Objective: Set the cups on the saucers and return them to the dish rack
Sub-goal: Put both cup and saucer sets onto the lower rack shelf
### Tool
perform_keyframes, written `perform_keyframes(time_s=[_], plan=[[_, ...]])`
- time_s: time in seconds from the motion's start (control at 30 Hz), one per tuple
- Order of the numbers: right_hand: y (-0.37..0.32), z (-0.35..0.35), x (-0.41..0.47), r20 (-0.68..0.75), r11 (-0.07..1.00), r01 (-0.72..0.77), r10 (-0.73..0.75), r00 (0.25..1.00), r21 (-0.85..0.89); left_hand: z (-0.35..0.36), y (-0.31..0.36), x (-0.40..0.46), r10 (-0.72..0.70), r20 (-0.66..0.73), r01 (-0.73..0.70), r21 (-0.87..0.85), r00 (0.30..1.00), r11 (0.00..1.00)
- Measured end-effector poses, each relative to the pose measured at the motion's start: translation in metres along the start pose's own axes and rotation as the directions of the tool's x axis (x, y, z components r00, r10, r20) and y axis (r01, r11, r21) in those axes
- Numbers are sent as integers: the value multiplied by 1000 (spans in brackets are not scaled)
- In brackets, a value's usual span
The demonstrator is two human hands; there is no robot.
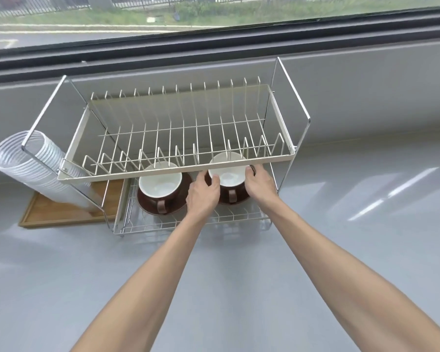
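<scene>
A two-tier wire dish rack [178, 168] stands on the grey counter by the window. On its lower tier sit two brown cups with white insides, each on a brown saucer. The left cup [160, 184] rests on its saucer [183, 196] with the handle facing me. My left hand [202, 194] and my right hand [259, 182] hold the right cup [228, 171] and its saucer [240, 199] from both sides, under the upper tier's front rail. The saucer is mostly hidden by my hands.
A stack of clear plastic cups [23, 161] lies on a wooden tray [59, 212] left of the rack. The upper tier [282, 128] holds only upright wire dividers. A window sill runs behind the rack.
</scene>
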State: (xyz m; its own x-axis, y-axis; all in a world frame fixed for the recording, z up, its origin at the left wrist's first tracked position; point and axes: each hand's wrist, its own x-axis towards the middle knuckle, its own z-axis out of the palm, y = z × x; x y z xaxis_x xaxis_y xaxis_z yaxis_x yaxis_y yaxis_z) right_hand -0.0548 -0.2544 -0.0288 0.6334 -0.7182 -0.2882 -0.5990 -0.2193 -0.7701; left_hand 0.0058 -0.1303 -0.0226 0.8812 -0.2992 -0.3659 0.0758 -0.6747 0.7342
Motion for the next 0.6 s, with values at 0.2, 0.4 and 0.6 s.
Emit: perform_keyframes(time_s=[0.2, 0.4, 0.6], plan=[[10, 2, 4, 15, 999, -2, 2, 1000, 47, 0, -11, -1, 1, 47, 3, -98, 999, 995], [10, -1, -3, 19, 996, 5, -7, 1000, 84, -3, -7, -8, 29, 43, -25, -93, 999, 995], [11, -3, -9, 20, 995, -7, 6, 1000, 99, -1, -10, -10, 34, 56, -29, -85, 998, 996]])
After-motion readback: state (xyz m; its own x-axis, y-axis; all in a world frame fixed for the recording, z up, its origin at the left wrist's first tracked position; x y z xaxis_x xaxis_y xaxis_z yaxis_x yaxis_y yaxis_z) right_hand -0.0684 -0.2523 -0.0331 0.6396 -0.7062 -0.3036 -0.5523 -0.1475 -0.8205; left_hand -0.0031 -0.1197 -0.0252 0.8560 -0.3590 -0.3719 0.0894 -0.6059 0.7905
